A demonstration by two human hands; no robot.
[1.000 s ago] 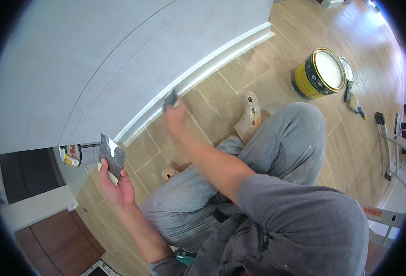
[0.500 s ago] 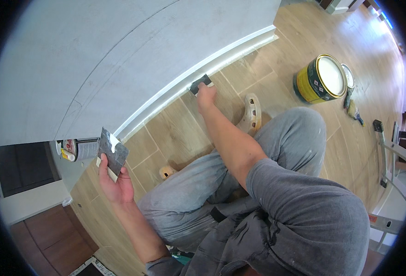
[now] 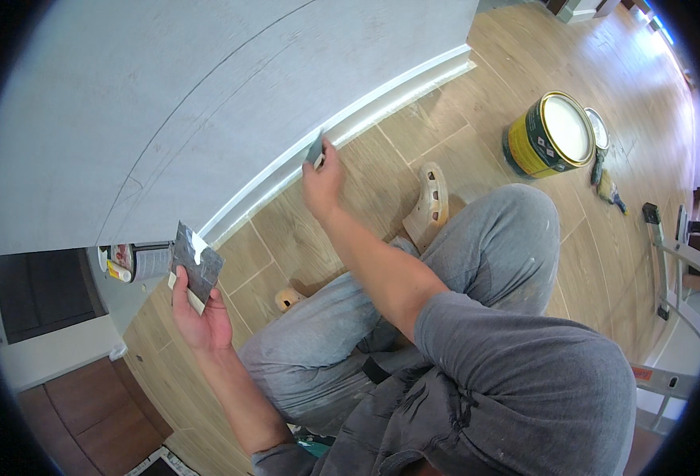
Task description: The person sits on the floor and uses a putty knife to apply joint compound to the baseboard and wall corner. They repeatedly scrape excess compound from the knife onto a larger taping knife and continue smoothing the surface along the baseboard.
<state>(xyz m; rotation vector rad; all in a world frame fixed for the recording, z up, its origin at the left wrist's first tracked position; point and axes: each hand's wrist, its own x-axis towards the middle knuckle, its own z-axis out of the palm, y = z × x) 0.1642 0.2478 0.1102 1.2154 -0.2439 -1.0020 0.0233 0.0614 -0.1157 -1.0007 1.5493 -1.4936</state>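
My left hand (image 3: 205,319) grips a wide putty knife (image 3: 197,272) by its pale handle edge, its dark grey blade facing up. A dab of white filler (image 3: 198,247) lies on that blade. My right hand (image 3: 324,181) is closed round a second putty knife (image 3: 316,149), whose blade tilts against the top of the white baseboard (image 3: 370,107), where it meets the grey wall (image 3: 231,111). My fingers hide most of the second knife's handle.
An open tin of white paste (image 3: 550,135) stands on the wood-look tiles to the right, with a lid (image 3: 597,128) and a brush (image 3: 610,193) beside it. A metal ladder (image 3: 671,254) stands at far right. Containers (image 3: 140,260) sit beyond the wall's left end.
My right hand has moved left along the baseboard, and its putty knife has turned from lying broad near the floor to standing edge-on at the wall. My left hand has barely moved.
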